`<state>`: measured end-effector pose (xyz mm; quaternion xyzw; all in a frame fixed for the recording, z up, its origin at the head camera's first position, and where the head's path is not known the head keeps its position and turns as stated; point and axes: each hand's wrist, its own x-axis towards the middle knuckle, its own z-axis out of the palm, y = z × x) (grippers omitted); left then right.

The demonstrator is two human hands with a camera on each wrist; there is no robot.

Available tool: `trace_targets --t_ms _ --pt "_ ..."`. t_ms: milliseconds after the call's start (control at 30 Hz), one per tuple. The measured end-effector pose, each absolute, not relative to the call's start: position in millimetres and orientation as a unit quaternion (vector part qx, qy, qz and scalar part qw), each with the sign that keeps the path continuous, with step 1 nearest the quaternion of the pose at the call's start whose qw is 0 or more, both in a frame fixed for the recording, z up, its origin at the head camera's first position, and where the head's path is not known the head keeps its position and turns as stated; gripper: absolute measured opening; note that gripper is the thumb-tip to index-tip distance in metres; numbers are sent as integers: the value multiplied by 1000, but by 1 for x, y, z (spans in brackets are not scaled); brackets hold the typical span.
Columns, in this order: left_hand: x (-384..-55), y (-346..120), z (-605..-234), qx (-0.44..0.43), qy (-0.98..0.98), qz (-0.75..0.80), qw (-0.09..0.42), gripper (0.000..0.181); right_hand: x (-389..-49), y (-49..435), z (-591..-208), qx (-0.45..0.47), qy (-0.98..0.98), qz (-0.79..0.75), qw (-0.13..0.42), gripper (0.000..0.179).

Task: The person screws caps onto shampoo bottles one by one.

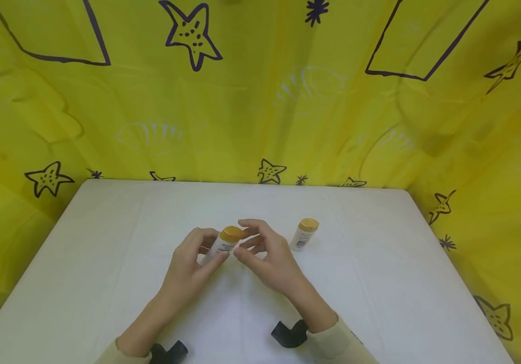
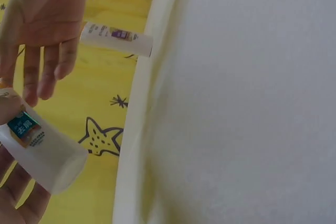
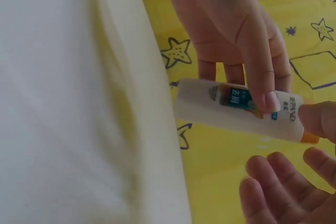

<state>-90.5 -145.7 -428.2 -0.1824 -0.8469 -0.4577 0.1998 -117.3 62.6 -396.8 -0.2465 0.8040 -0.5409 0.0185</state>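
Observation:
My left hand (image 1: 192, 265) grips a white plastic bottle (image 1: 220, 247) with an orange cap (image 1: 231, 233), thumb on its front and fingers behind. The bottle is tilted, and its teal label (image 3: 237, 98) shows in the right wrist view. My right hand (image 1: 270, 258) is beside the cap with its fingers loosely bent and spread. In the right wrist view its thumb (image 3: 315, 119) lies at the bottle's cap end; whether it touches cannot be told. A second white bottle (image 1: 302, 239), orange-capped with a purple label mark (image 2: 122, 34), stands on the table to the right.
The white-covered table (image 1: 105, 253) reaches back to a yellow curtain (image 1: 242, 111) printed with starfish and fish, which also hangs at both sides. A black curved piece (image 1: 290, 334) sits at my right wrist and another black piece (image 1: 169, 353) at my left.

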Motion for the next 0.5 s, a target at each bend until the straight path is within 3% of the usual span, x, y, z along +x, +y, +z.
trace_targets --t_ms 200,500 --pt "-100 -156 -433 -131 -824 -520 184 37 -119 58 -410 -253 789 -550 102 50" --pt "-110 -163 -440 -105 -804 -574 117 37 -122 52 -430 -287 764 -551 174 68"
